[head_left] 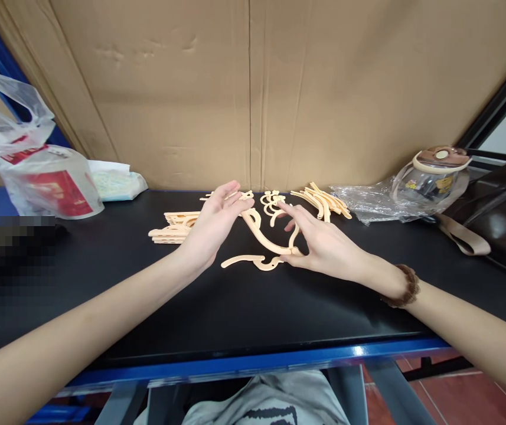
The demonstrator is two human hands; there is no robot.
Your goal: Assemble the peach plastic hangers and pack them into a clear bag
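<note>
My left hand (212, 227) is raised over the black table (235, 307), fingers stretched out, its fingertips touching the upper end of a curved beige plastic piece (261, 231). My right hand (321, 245) pinches the lower end of that same piece between thumb and fingers. A second curved beige piece (253, 261) lies flat on the table just below them. More beige parts lie behind: a flat stack (173, 227) at the left, small hooks (272, 203) in the middle, and a bundle of curved strips (323, 202) at the right.
A plastic bag with red packets (42, 177) and a tissue pack (115, 180) stand at the back left. Crumpled clear wrap (363, 203), a lidded clear bottle (434, 177) and a dark leather bag (500, 218) sit at the right. Cardboard (253, 88) walls the back.
</note>
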